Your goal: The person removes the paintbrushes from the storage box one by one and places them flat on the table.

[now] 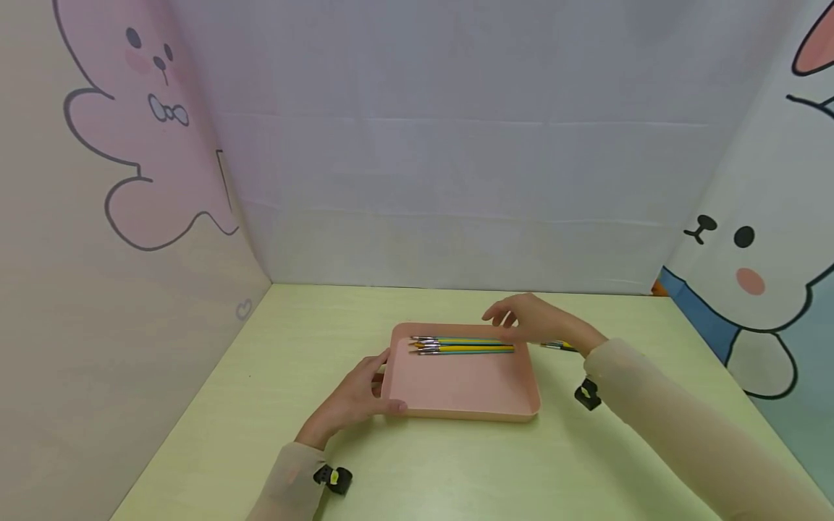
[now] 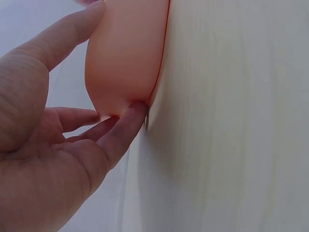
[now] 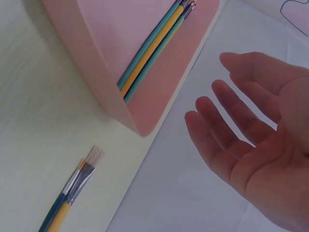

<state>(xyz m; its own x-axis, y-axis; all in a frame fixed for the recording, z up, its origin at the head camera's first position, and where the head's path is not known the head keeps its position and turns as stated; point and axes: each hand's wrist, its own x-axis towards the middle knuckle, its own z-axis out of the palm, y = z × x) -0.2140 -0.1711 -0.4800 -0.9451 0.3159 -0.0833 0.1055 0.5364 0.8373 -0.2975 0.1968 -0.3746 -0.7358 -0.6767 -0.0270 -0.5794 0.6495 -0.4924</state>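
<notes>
A shallow pink tray (image 1: 465, 387) lies on the table, with several paintbrushes (image 1: 465, 350) side by side along its far part. Their handles are yellow and green, and their bristle ends point left. My left hand (image 1: 355, 394) grips the tray's left end, thumb at the near corner and fingers along the side wall. Over the tray's far right corner hovers my right hand (image 1: 531, 320), its fingers loosely bent and holding nothing. In the right wrist view two more paintbrushes (image 3: 70, 193), one with a yellow handle and one dark blue, lie on the table beside the tray.
The pale wood-grain table (image 1: 430, 470) meets a white backdrop (image 1: 456, 181) at its far edge. Side panels with a pink cartoon animal (image 1: 156, 145) and a white cartoon animal (image 1: 775, 253) flank it.
</notes>
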